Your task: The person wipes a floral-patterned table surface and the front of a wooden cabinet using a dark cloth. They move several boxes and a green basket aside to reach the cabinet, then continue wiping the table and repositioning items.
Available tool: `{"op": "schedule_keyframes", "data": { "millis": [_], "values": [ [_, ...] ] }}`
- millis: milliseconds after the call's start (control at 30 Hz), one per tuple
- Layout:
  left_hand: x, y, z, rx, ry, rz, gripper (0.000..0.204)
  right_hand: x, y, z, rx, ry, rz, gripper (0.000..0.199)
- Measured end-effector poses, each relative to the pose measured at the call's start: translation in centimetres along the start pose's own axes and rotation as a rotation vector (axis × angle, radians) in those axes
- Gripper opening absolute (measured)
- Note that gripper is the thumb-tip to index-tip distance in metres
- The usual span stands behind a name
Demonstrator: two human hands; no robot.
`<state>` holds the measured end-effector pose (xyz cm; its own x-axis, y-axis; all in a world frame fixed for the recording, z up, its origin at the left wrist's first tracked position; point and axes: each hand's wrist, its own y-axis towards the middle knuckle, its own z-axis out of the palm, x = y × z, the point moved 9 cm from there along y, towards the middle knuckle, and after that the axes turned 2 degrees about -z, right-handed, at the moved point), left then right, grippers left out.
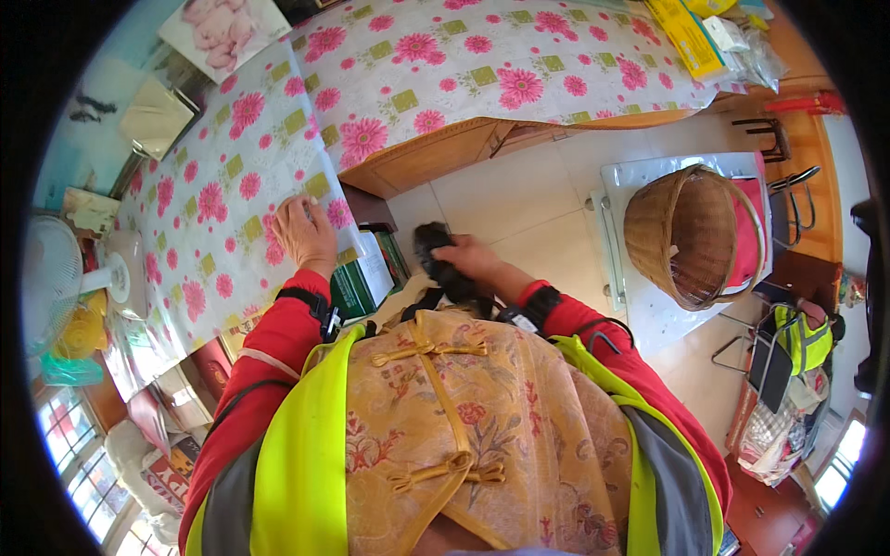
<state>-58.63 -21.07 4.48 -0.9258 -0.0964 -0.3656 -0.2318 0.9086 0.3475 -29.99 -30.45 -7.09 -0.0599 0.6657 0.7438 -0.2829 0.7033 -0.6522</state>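
From the head camera: your left hand [304,232] lies flat and open on the flowered tablecloth [232,176] at the table's edge. Your right hand [466,259] is closed around a dark cloth [443,264], held over the tiled floor [519,204], near the wicker basket [691,236].

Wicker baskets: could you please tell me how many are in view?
1. The wicker basket sits on the small white table to the person's right, tipped toward the camera. Others may be hidden.
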Motion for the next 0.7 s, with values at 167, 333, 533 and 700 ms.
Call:
{"op": "schedule_keyframes", "data": {
  "millis": [167,333,533,700],
  "values": [
    [1.6,-0.1,1.0,0.051,0.024,0.064,0.019,-2.8,-0.9,-9.4,-0.131,0.597,0.067,0.025],
    [2.1,2.0,0.9,0.282,-0.051,0.013,0.018,-5.9,-0.5,-15.8,-0.239,0.805,0.072,0.026],
    [-10.7,7.0,3.0,0.324,-0.222,0.564,0.025,-9.4,1.8,-14.8,-0.256,1.072,0.112,0.032],
    [-20.3,11.1,13.4,0.385,-0.100,0.942,0.050,-8.5,5.9,-10.5,-0.247,1.285,0.092,0.033]
  ]
}}
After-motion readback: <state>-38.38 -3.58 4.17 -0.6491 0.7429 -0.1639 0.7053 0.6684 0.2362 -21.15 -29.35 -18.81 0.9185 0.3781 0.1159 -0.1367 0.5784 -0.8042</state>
